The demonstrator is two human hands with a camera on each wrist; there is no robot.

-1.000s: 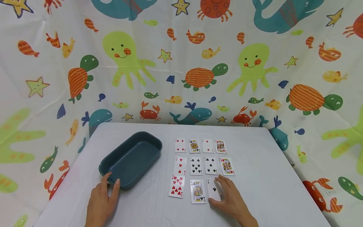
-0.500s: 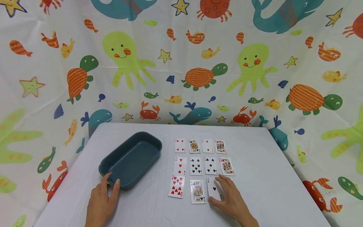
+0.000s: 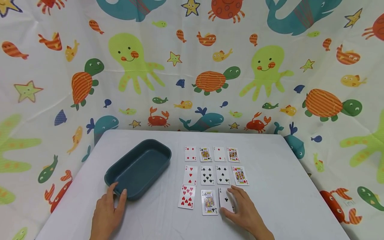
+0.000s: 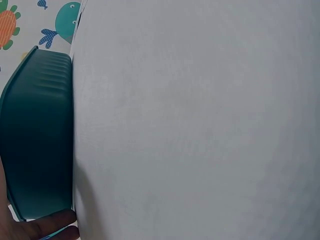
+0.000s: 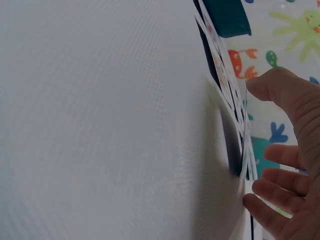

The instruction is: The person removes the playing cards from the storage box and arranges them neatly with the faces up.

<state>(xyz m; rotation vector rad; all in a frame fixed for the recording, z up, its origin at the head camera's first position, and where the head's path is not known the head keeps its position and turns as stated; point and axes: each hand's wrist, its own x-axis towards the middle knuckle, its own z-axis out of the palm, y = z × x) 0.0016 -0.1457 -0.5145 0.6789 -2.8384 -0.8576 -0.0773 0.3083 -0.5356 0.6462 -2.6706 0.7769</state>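
My right hand (image 3: 244,213) is at the ace of clubs (image 3: 225,200) in the nearest row of playing cards, thumb at its lower left and index finger at its upper right edge. In the right wrist view the thumb (image 5: 275,87) meets the thin card edge (image 5: 245,120), which stands slightly off the white cloth. The other fingers are spread. My left hand (image 3: 106,211) touches the near corner of a dark teal rectangular tray (image 3: 144,166) with loosely stretched thumb and index finger. Fingers (image 4: 47,225) lie against the tray's near end in the left wrist view.
Face-up cards lie in three rows, including the king of clubs (image 3: 209,202), a hearts card (image 3: 187,196), the five of spades (image 3: 223,175) and the four of diamonds (image 3: 190,153). A white cloth covers the table (image 3: 276,186). Behind hangs a sea-animal curtain (image 3: 192,50).
The ace of clubs has shifted very slightly away and tilted a little under my right hand. My left hand and the tray have not visibly moved.
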